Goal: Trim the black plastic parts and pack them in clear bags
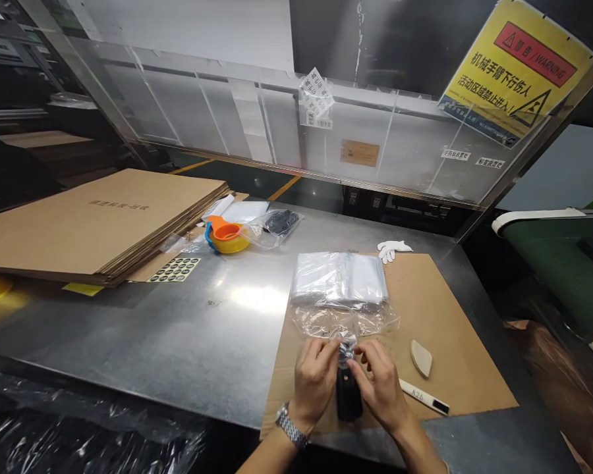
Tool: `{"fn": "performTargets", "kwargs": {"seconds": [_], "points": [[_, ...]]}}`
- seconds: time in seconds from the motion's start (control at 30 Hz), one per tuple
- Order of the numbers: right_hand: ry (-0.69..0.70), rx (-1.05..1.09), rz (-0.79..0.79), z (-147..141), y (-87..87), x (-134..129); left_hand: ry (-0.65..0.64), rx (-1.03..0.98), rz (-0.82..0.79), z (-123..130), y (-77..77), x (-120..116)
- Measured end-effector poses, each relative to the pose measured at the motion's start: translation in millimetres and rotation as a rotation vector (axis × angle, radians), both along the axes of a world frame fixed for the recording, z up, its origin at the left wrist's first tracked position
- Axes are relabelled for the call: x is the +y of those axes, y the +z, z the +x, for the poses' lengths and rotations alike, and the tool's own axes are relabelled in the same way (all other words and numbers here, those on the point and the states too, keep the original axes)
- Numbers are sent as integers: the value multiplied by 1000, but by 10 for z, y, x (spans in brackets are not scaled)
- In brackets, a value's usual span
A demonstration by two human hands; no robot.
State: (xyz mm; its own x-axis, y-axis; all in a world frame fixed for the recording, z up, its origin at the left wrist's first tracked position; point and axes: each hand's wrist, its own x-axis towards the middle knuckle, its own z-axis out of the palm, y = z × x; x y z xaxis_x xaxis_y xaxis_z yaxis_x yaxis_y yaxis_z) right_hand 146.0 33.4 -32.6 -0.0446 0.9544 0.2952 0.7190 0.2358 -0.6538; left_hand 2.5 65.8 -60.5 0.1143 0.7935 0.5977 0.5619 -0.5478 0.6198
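Observation:
Near the table's front edge, my left hand (316,375), with a metal watch on the wrist, pinches the left side of a small clear plastic bag (346,349). My right hand (377,378) grips the same bag from the right, fingers closed. Small shiny things show inside the bag, too small to make out. Directly below it, between my hands, a black object (348,398) lies on the cardboard sheet (454,309). Beyond my hands rests a stack of clear plastic bags (338,280).
A beige wedge (421,359) and a stick marked A26 (422,396) lie right of my hands. A white glove (393,250) is further back. Flat cardboard (103,217), stickers (175,269), tape rolls (227,237) and a bagged black item (281,224) are at left.

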Motion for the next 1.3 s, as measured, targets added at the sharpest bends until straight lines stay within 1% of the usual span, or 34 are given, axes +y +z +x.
{"fn": "performTargets", "kwargs": {"seconds": [0.07, 0.13, 0.23, 0.27, 0.33, 0.37, 0.43, 0.5, 0.53, 0.57, 0.63, 0.7, 0.73, 0.8, 0.87, 0.97, 1.07, 1.13, 1.23, 1.3], "points": [[-66, -58, -24, 12, -118, -91, 57, -13, 15, -81, -40, 37], [-121, -128, -64, 9, -278, -222, 97, -17, 19, -150, -82, 45], [-140, -210, -125, 15, -484, -452, 105, 0, 2, -201, -132, 8], [-138, -222, -141, 35, -517, -528, 101, 8, -9, -205, -146, -10], [-127, -227, -167, 105, -510, -668, 91, 19, -39, -201, -168, -43], [-100, -200, -193, 149, -475, -730, 85, 22, -59, -197, -176, -56], [-21, -78, -289, 225, -376, -831, 65, 25, -109, -186, -182, -76], [61, 110, -412, 256, -298, -895, 25, 21, -170, -177, -170, -89], [85, 213, -477, 250, -287, -912, -7, 18, -205, -176, -157, -94], [85, 305, -543, 234, -297, -918, -49, 16, -240, -177, -139, -99], [47, 449, -655, 189, -379, -907, -147, 14, -308, -195, -100, -107], [-20, 500, -710, 154, -504, -883, -231, 21, -359, -227, -72, -118], [-51, 490, -702, 145, -565, -872, -256, 28, -376, -245, -67, -129], [-102, 438, -640, 138, -664, -860, -274, 47, -393, -266, -87, -170], [-153, 359, -557, 128, -719, -861, -253, 71, -387, -250, -140, -241], [-187, 208, -405, 77, -738, -874, -188, 107, -342, -147, -245, -390], [-137, 78, -268, 17, -718, -873, -173, 149, -279, -28, -306, -530], [-82, 18, -197, 11, -688, -858, -197, 172, -244, 2, -301, -574], [-36, -34, -148, 59, -625, -834, -210, 172, -219, -49, -249, -525], [-14, -62, -132, 91, -591, -831, -165, 147, -224, -110, -211, -438]]}}
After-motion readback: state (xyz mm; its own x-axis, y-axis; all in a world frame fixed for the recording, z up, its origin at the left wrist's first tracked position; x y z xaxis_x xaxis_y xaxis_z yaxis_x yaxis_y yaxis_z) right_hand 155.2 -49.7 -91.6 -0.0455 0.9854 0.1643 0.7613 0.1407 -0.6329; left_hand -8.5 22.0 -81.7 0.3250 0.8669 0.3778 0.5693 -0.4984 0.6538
